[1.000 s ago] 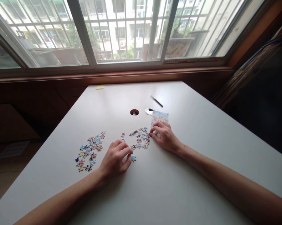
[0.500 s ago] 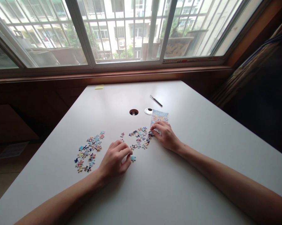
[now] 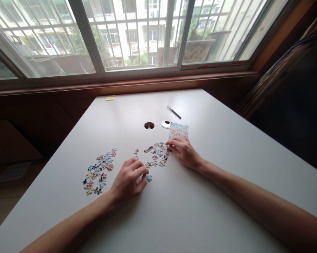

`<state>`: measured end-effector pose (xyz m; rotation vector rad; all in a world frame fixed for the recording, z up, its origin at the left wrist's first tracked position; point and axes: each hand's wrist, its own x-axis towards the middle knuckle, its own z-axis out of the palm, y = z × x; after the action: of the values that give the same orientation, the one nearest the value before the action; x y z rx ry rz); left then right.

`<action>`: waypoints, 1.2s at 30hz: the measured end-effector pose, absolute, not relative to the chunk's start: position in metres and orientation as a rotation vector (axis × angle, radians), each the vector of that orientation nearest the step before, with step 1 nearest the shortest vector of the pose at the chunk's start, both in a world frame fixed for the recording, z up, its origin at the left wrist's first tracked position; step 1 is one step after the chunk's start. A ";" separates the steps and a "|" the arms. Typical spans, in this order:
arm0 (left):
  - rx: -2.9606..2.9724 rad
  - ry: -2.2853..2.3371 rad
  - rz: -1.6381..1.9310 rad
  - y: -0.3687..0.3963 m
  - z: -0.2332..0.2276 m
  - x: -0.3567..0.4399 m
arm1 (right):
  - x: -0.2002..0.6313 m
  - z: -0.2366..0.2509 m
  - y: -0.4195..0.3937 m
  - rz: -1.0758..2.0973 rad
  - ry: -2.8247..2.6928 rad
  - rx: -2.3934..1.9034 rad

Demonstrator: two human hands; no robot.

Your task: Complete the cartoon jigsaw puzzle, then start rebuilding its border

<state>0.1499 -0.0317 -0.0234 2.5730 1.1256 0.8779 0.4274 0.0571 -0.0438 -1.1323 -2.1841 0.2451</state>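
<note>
Table [image 3: 200,218]: carrying everything, white, under the window.
Left pile [image 3: 98,170]: lying well apart from both hands, unchanged.
Middle pile [image 3: 156,154]: sitting between the hands, unchanged.
Picture card [image 3: 178,130]: lying just beyond the right hand.
Right hand [image 3: 184,151]: edging slightly leftward since a second ago, fingertips curled down at the pile's edge; pinching a piece or not, cannot tell.
Left hand [image 3: 129,180]: staying put, fingers curled, holding nothing visible.
Light-blue piece [image 3: 149,177]: lying just beside the left fingertips.

A white desk [image 3: 200,196] stands under a window. The left hand [image 3: 129,181] rests curled, fingertips touching a light blue puzzle piece [image 3: 149,177]. Beyond that piece lies a small pile of pieces [image 3: 156,154], where the right hand [image 3: 183,151] pinches one beside a picture card [image 3: 178,130].
</note>
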 end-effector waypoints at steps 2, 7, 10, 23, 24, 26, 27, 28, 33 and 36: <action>2.570 1.124 0.876 -0.032 -0.025 0.149 | 0.427 -0.043 0.057 0.244 -2.133 -1.126; 2.567 1.109 0.876 -0.032 -0.026 0.148 | 0.427 -0.040 0.057 0.374 -1.848 -1.075; 2.572 1.102 0.882 -0.031 -0.026 0.148 | 0.427 -0.039 0.058 0.434 -1.769 -1.056; 2.583 1.078 0.895 -0.031 -0.024 0.149 | 0.429 -0.035 0.057 0.431 -1.911 -1.002; 2.582 1.075 0.895 -0.031 -0.024 0.149 | 0.429 -0.034 0.056 0.446 -1.946 -0.987; 2.579 1.068 0.896 -0.031 -0.024 0.149 | 0.429 -0.033 0.054 0.473 -2.031 -0.944; 2.576 1.066 0.895 -0.031 -0.024 0.149 | 0.428 -0.033 0.053 0.481 -2.076 -0.919; 2.574 1.065 0.894 -0.031 -0.024 0.149 | 0.428 -0.033 0.052 0.487 -2.118 -0.894; 2.570 1.061 0.891 -0.031 -0.025 0.149 | 0.424 -0.035 0.053 0.351 -2.238 -0.841; 2.576 1.056 0.885 -0.031 -0.024 0.149 | 0.425 -0.037 0.056 0.286 -2.204 -0.915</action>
<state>0.1489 -0.0307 -0.0243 2.5757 1.0556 0.8852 0.4253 0.0557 -0.0370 -0.9150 -2.2038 0.2859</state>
